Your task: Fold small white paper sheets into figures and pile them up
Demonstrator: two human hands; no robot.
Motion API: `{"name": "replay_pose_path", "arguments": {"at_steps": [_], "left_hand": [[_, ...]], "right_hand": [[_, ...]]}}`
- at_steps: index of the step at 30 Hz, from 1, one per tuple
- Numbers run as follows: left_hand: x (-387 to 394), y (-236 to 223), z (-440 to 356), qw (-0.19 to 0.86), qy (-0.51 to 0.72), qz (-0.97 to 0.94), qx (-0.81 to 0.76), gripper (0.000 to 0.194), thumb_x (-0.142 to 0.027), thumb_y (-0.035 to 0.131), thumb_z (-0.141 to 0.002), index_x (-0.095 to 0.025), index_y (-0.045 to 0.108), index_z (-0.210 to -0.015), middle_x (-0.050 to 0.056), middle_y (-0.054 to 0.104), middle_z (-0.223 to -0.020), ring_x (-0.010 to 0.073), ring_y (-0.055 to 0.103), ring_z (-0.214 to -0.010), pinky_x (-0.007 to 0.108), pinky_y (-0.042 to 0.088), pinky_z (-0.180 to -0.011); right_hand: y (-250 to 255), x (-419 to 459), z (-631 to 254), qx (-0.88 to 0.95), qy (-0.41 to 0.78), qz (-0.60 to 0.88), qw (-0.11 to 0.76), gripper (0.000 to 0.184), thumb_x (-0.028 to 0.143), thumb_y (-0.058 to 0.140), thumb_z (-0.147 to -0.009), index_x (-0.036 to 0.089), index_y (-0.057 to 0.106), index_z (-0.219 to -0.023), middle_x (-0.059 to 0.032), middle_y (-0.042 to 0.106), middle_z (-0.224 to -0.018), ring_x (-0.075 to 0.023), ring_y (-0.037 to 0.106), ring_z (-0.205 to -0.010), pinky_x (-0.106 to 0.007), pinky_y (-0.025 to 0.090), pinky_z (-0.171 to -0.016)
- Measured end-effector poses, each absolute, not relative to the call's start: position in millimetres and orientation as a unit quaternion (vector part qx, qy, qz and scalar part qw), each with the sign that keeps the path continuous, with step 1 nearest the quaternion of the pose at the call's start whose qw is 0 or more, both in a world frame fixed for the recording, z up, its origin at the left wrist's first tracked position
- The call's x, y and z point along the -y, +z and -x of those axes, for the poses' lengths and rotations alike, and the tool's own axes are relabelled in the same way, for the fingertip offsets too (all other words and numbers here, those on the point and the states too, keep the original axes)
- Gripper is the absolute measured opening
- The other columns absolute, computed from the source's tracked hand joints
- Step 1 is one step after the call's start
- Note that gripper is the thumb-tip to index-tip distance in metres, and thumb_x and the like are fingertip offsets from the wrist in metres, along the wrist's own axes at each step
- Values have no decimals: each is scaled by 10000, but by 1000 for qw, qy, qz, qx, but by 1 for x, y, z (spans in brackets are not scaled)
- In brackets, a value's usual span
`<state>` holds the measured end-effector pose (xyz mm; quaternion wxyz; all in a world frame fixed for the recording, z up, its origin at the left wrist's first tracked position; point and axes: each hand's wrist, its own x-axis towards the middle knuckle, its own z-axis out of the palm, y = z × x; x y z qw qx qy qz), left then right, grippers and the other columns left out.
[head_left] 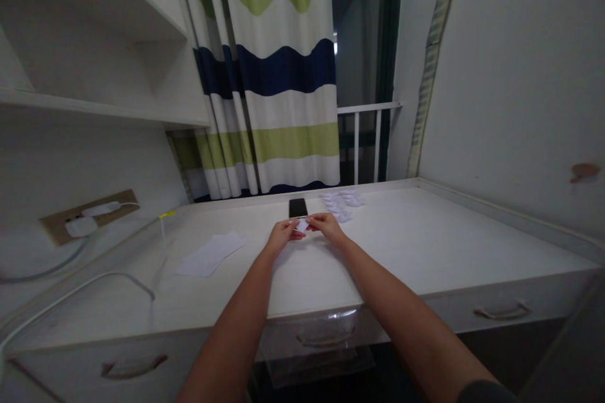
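We find a small white paper slip (pixel 301 225) pinched between the fingertips of left hand (pixel 282 236) and right hand (pixel 326 228) over the worktop (pixel 401 233): light, limp, best taken by its edges.

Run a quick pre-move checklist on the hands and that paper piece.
1. Left hand on the small white paper piece: ok, fingers at one side.
2. Right hand on the same piece: ok, fingers at the other side.
3. Black phone apart from the hands: ok, just beyond them, though close.
4. Loose white slips within reach: ok, on the white desk just beyond the right hand.
5. Marks or creases on the piece: cannot tell, too small and partly covered by the fingers.
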<state>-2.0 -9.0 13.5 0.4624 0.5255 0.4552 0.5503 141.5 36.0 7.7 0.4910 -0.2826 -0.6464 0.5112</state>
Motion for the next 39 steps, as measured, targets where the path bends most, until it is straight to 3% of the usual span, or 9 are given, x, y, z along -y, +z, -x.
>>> {"name": "replay_pose_path", "arguments": {"at_steps": [7, 18, 26, 34, 39], "left_hand": [[7, 11, 3, 471, 561, -514, -445, 235, -306, 598, -707, -87, 605, -791, 80, 665, -709, 136, 618, -561, 264, 509, -599], [8, 12, 5, 488, 571, -514, -414, 322, -351, 682, -600, -89, 619, -776, 76, 659, -704, 166, 629, -602, 294, 501, -638], [8, 12, 6, 493, 573, -512, -408, 297, -341, 694, -584, -91, 623, -728, 72, 654, -683, 173, 627, -599, 317, 495, -665], [7, 11, 5, 489, 580, -512, -403, 291, -318, 719, -548, -85, 631, -699, 72, 660, -684, 154, 622, -639, 292, 480, -724], [8, 11, 6, 501, 564, -505, -420, 327, -393, 646, -621, -93, 622, -749, 90, 663, -700, 181, 631, -651, 284, 483, -646]], "right_hand": [[9, -36, -144, 660, 476, 304, 495, 331, 411, 608, -602, 102, 639, -717, -44, 632, -567, -119, 574, -535, -207, 357, -469], [10, -36, -143, 662, 474, 288, 504, 266, 382, 608, -604, 127, 609, -676, -11, 602, -550, -102, 547, -516, -203, 364, -467], [10, -35, -143, 649, 493, 279, 508, 251, 374, 622, -597, 125, 591, -610, 29, 532, -453, -57, 447, -395, -190, 336, -406], [11, -30, -141, 610, 559, 267, 494, 244, 364, 657, -586, 138, 590, -651, 3, 606, -538, -91, 559, -494, -210, 441, -498], [11, -31, -141, 618, 557, 274, 483, 249, 367, 666, -580, 134, 586, -619, -1, 601, -514, -94, 559, -486, -225, 459, -521]]}}
